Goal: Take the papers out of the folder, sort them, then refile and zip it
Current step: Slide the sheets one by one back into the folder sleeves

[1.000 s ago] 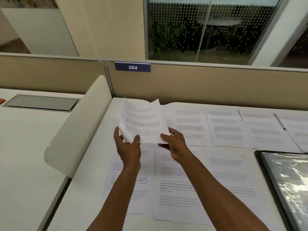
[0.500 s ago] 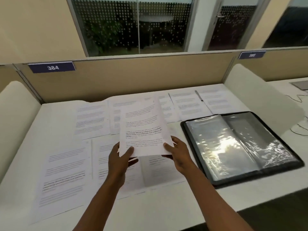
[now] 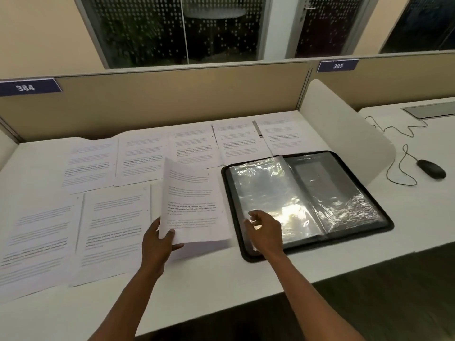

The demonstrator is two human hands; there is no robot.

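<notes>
My left hand (image 3: 157, 244) pinches the lower left corner of a printed sheet (image 3: 192, 205) and holds it just above the desk. A black zip folder (image 3: 305, 203) lies open to the right of it, its clear plastic sleeves shining. My right hand (image 3: 264, 228) hovers over the folder's left sleeve near the lower corner, fingers loosely curled, holding nothing. Several more printed sheets (image 3: 138, 158) lie spread in two rows over the white desk (image 3: 209, 274).
A beige partition (image 3: 172, 99) with the labels 384 and 385 closes the back of the desk. A white curved divider (image 3: 344, 134) stands right of the folder. Beyond it a black mouse (image 3: 430, 168) and its cable lie on the neighbouring desk.
My right hand let go of the sheet and moved right, over the open folder. My left hand alone now holds the sheet. The view swung to the right.
</notes>
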